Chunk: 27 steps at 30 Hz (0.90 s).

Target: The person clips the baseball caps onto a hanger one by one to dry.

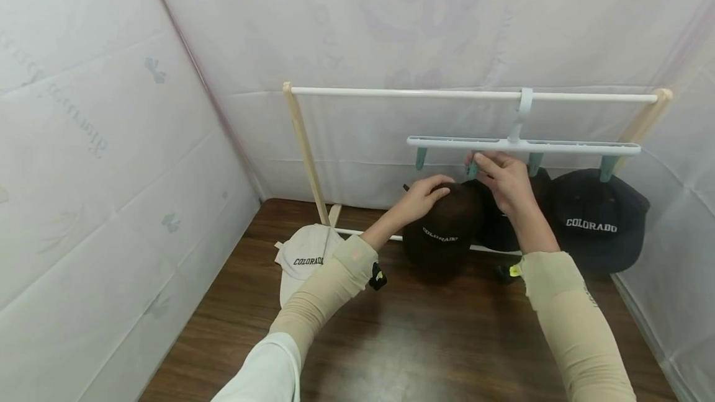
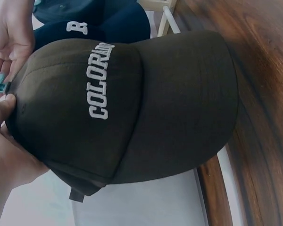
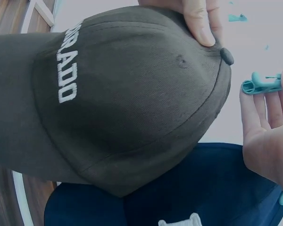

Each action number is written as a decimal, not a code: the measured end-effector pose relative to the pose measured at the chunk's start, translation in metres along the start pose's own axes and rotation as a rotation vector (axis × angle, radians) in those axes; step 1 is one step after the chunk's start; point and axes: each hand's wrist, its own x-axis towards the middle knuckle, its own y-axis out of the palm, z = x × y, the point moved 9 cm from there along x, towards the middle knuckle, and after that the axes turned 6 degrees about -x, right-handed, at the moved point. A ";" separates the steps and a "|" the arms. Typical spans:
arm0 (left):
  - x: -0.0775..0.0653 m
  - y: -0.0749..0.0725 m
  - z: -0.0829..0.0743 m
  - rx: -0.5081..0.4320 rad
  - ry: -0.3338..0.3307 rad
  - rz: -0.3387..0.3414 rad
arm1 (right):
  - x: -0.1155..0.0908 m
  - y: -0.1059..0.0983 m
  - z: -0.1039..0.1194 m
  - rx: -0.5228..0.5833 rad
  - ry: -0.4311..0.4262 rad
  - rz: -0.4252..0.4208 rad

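My left hand (image 1: 420, 200) grips a dark brown baseball cap (image 1: 452, 216) by its crown, thumb near the top button. The cap's white COLORADO lettering (image 2: 98, 82) faces outward, and its brim hangs downward. With my right hand (image 1: 507, 183) I pinch a teal clip (image 3: 262, 85) on the white hanger (image 1: 463, 142). In the right wrist view a small gap separates the clip from the cap's button (image 3: 227, 56). Right beside the brown cap is a navy cap (image 3: 217, 174), partly covered by my right hand in the head view.
A wooden-ended rack with a white rod (image 1: 391, 93) carries the hanger. A dark COLORADO cap (image 1: 598, 203) hangs at the hanger's right end; another teal clip (image 1: 421, 159) is at its left end. A white cap (image 1: 301, 253) sits on the brown wooden table (image 1: 234, 327), left.
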 end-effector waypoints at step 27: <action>0.005 -0.011 -0.021 -0.062 0.043 -0.028 | -0.004 0.007 0.007 -0.144 -0.021 0.081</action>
